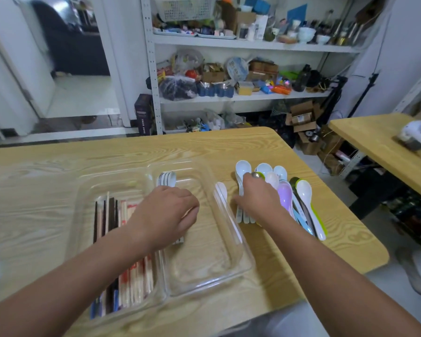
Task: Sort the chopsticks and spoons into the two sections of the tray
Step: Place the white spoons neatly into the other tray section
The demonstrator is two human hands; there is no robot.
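A clear two-section tray lies on the wooden table. Its left section holds several chopsticks, dark, pale and red-printed. In the right section lies a stack of white spoons, and my left hand curls over their handles, gripping them. One white spoon leans on the tray's right rim. To the right of the tray is a pile of plastic spoons, white, pale blue, lilac and green. My right hand rests on that pile with fingers curled around some spoon handles.
The table's right edge and rounded corner run just beyond the spoon pile. A second table stands to the right across a gap. Cluttered white shelves fill the wall behind. Boxes sit on the floor.
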